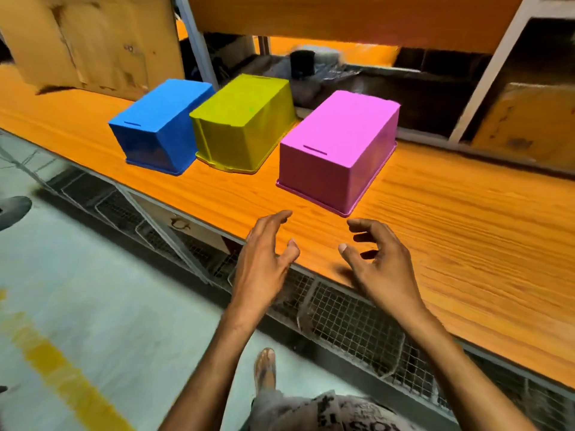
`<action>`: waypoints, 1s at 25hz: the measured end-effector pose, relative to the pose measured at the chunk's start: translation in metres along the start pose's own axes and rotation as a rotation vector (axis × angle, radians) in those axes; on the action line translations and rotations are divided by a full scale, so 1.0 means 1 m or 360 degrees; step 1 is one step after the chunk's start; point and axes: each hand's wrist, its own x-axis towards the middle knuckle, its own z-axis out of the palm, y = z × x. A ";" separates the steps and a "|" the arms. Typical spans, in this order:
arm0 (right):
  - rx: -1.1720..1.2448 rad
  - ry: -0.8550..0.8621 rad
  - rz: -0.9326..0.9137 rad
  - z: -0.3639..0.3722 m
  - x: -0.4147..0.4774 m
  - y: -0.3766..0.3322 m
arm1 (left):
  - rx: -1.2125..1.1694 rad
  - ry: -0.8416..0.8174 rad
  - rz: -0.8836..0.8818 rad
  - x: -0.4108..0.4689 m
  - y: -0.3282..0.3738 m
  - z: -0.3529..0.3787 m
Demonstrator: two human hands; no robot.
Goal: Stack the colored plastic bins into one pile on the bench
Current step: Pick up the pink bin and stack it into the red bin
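Three plastic bins stand upside down, side by side, on the orange wooden bench (466,231). The blue bin (160,124) is on the left, the yellow-green bin (242,122) in the middle and touching it, the pink bin (339,147) on the right and nearest me. My left hand (264,259) and my right hand (378,262) hover over the bench's front edge, just short of the pink bin. Both hands hold nothing and their fingers are spread.
A cardboard box (90,42) stands at the back left of the bench, and a shelf board (342,17) hangs over the back. Wire mesh baskets (351,318) sit under the bench. A yellow line (62,371) marks the floor.
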 end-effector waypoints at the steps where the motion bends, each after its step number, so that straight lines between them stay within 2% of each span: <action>1: -0.0019 0.0071 0.0042 0.013 0.013 0.005 | -0.0045 -0.0030 0.0016 0.024 -0.015 -0.001; 4: -0.0057 0.0273 0.0231 0.053 0.053 0.021 | -0.0135 -0.0191 0.0024 0.096 -0.059 0.002; 9: -0.0023 0.0561 0.0621 0.097 0.095 0.036 | -0.0075 -0.0475 -0.0028 0.184 -0.113 0.023; 14: -0.0193 0.0598 0.0691 0.114 0.117 0.049 | -0.0116 -0.0632 -0.0003 0.227 -0.135 0.047; 18: -0.0140 0.0699 0.0657 0.108 0.123 0.033 | -0.0289 -0.0510 0.0099 0.234 -0.136 0.041; 22: -0.0034 0.0738 0.0301 0.067 0.140 -0.011 | -0.0778 -0.0191 0.0269 0.259 -0.102 0.007; 25: 0.0021 0.0647 0.0060 0.036 0.157 -0.047 | -0.1007 -0.0078 0.0345 0.277 -0.067 -0.018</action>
